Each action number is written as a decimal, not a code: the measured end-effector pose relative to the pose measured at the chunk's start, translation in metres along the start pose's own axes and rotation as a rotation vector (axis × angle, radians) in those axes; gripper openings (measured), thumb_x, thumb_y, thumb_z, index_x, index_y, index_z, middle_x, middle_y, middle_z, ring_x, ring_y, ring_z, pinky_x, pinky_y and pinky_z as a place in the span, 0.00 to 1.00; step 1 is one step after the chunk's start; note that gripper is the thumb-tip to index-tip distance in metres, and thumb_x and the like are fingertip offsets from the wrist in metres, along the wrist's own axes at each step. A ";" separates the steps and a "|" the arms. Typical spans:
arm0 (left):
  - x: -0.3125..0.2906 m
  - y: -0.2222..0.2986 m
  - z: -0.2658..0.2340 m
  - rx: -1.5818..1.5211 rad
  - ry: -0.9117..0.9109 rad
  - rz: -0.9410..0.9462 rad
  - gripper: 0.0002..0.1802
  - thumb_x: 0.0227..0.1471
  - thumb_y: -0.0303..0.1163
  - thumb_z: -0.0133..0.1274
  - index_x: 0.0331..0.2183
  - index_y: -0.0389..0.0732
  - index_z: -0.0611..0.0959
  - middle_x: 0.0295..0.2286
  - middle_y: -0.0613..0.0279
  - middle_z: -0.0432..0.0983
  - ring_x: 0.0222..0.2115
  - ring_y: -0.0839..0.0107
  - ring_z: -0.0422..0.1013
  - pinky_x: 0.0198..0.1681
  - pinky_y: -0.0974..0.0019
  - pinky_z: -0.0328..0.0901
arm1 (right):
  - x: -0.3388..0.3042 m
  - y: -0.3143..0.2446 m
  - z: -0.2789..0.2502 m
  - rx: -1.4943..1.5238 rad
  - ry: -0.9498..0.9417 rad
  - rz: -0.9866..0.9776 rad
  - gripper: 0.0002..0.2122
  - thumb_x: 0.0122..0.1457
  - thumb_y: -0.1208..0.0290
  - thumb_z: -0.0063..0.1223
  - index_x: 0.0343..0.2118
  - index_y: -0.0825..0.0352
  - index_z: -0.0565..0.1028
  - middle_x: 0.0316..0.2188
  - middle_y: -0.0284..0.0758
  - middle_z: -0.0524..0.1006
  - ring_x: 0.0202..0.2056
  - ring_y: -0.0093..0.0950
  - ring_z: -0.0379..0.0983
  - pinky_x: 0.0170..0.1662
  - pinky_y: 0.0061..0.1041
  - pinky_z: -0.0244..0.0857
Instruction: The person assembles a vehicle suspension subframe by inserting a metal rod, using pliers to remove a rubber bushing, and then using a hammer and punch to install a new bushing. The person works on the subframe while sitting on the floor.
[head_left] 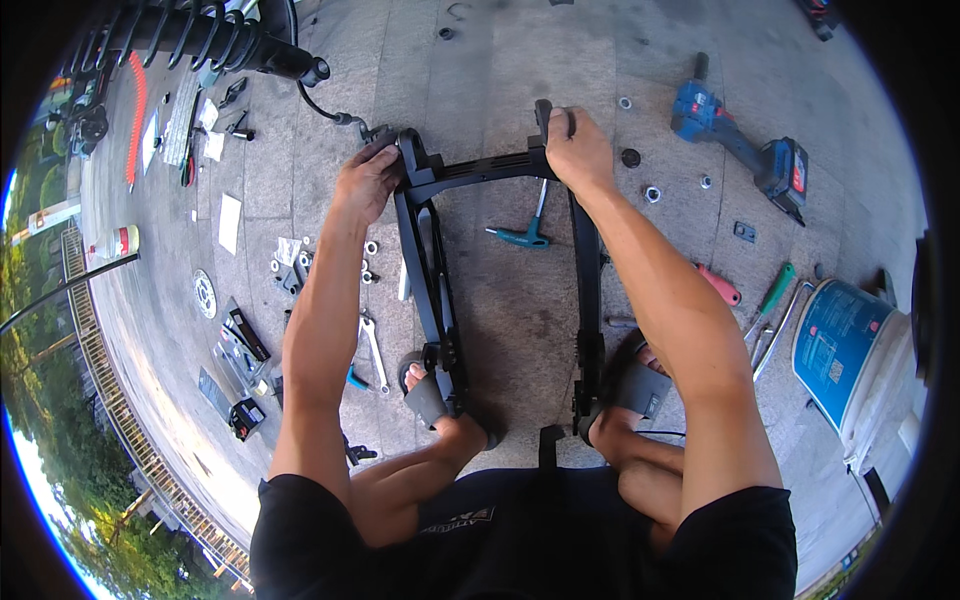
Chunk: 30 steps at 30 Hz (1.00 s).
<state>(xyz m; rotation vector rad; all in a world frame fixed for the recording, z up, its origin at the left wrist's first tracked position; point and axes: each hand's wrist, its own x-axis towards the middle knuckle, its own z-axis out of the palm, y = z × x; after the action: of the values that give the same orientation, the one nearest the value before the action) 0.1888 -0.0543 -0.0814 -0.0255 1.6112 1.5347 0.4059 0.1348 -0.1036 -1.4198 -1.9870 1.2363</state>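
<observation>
A black metal frame (pixel 490 168) with two long arms lies on the paved ground in front of me, its cross piece at the far end. My left hand (pixel 366 180) grips the frame's far left corner. My right hand (pixel 576 148) is closed over the far right corner, fingers around an upright black lug. My sandalled feet (pixel 430 392) rest beside the near ends of the two arms. A teal T-handle key (pixel 528 232) lies on the ground between the arms.
A blue power driver (pixel 742 146) lies at the right, nuts and washers (pixel 652 193) near it. A blue and white bucket (pixel 846 350) stands far right, with a red-handled tool (pixel 718 284) and a green screwdriver (pixel 776 288). Wrenches (pixel 374 348) and small parts lie left. A coil spring shock (pixel 200 38) sits top left.
</observation>
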 end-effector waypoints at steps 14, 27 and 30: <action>0.016 0.004 -0.008 0.062 -0.079 -0.074 0.18 0.57 0.27 0.50 0.48 0.31 0.70 0.38 0.54 0.76 0.38 0.65 0.74 0.40 0.62 0.70 | -0.003 -0.004 -0.005 0.024 0.002 -0.020 0.16 0.60 0.59 0.44 0.34 0.70 0.75 0.32 0.49 0.78 0.37 0.49 0.74 0.43 0.40 0.66; 0.016 0.006 -0.002 0.073 -0.027 -0.058 0.21 0.57 0.28 0.51 0.50 0.31 0.68 0.37 0.54 0.75 0.35 0.65 0.74 0.37 0.62 0.71 | -0.003 -0.003 -0.007 0.031 -0.029 -0.001 0.17 0.60 0.59 0.44 0.36 0.70 0.75 0.34 0.50 0.77 0.40 0.48 0.74 0.44 0.39 0.66; 0.018 0.005 -0.002 0.050 0.003 -0.062 0.20 0.56 0.27 0.52 0.49 0.31 0.69 0.36 0.55 0.75 0.33 0.65 0.74 0.37 0.62 0.71 | -0.003 -0.004 -0.007 0.032 -0.031 0.011 0.17 0.60 0.59 0.43 0.36 0.70 0.75 0.34 0.49 0.77 0.39 0.48 0.74 0.44 0.39 0.66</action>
<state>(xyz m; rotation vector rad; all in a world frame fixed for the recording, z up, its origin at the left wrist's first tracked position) 0.1740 -0.0455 -0.0880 -0.0494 1.6361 1.4473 0.4103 0.1352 -0.0962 -1.4062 -1.9734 1.2963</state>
